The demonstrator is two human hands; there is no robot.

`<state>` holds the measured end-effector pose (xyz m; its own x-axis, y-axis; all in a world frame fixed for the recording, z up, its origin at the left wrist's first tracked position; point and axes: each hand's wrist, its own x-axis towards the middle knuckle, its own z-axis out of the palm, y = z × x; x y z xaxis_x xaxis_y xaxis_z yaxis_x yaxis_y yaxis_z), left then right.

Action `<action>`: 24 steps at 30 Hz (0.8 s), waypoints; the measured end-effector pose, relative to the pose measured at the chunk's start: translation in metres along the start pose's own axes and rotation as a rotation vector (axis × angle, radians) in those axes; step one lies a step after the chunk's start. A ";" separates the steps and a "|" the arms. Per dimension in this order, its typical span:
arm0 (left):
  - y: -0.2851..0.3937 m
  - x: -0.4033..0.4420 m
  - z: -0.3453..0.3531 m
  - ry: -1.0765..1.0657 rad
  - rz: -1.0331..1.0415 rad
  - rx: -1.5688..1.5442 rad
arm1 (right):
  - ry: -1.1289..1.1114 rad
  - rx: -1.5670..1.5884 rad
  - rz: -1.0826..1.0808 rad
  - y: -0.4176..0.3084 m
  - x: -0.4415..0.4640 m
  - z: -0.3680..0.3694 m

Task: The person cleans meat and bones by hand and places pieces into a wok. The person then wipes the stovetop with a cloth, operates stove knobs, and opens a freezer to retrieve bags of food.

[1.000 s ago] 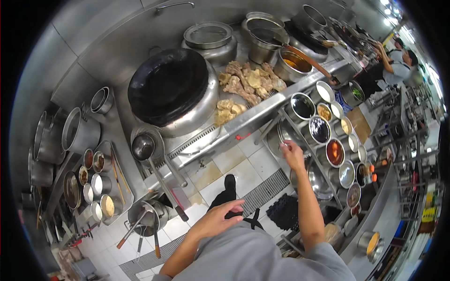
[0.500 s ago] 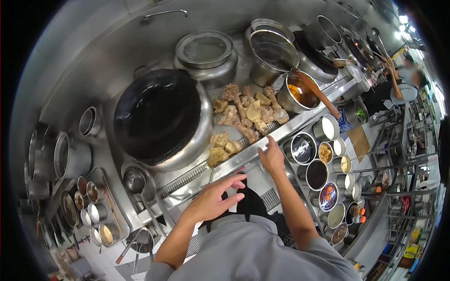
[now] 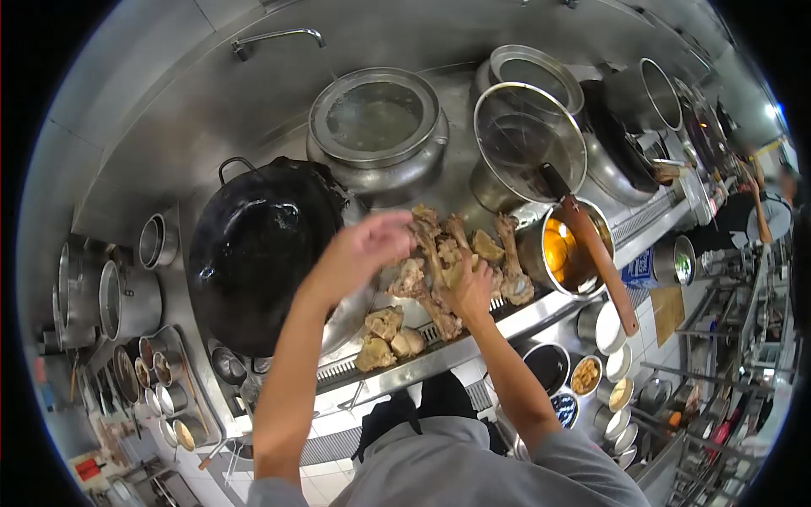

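Observation:
A pile of cooked meaty bones (image 3: pixel 411 281) lies on the steel range top, with long shanks and rounded yellowish chunks. My right hand (image 3: pixel 471 291) is down in the middle of the pile, its fingers closed around a pale bone chunk (image 3: pixel 456 272) that they partly cover. Slightly blurred, my left hand (image 3: pixel 365 252) hovers at the pile's left side, fingers stretched toward the bones and nothing seen in it. Several smaller bone chunks (image 3: pixel 384 324) sit by the front grate, below my left hand.
A large black wok (image 3: pixel 253 253) stands left of the bones, and a lidded steel pot (image 3: pixel 376 160) behind. To the right is a pot of orange liquid (image 3: pixel 601 221) under a wooden-handled strainer (image 3: pixel 530 139). Seasoning containers (image 3: pixel 585 374) line the right side. A co-worker (image 3: pixel 748 215) stands far right.
Both hands have moved forward from the range's front edge. My right hand has come onto the bones and closed on a chunk; my left hand has risen beside the pile. The view has shifted.

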<state>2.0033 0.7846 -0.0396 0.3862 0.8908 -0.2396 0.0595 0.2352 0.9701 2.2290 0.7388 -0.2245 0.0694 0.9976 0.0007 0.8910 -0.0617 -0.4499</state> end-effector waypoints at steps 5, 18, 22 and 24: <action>-0.013 0.112 -0.058 0.189 -0.060 0.116 | -0.074 0.311 0.089 0.012 0.007 -0.012; -0.121 0.313 -0.155 0.892 0.157 1.220 | -0.163 1.843 0.402 -0.023 0.102 -0.002; -0.050 0.268 -0.113 0.202 -0.373 0.298 | -0.264 2.047 0.556 -0.037 0.165 0.014; -0.030 0.256 -0.086 -0.134 -0.428 0.249 | -0.265 2.006 0.578 -0.041 0.185 0.023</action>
<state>2.0214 1.0393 -0.1331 0.3929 0.6731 -0.6266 0.4497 0.4537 0.7694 2.1946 0.9265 -0.2266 -0.1167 0.8727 -0.4741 -0.8055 -0.3625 -0.4688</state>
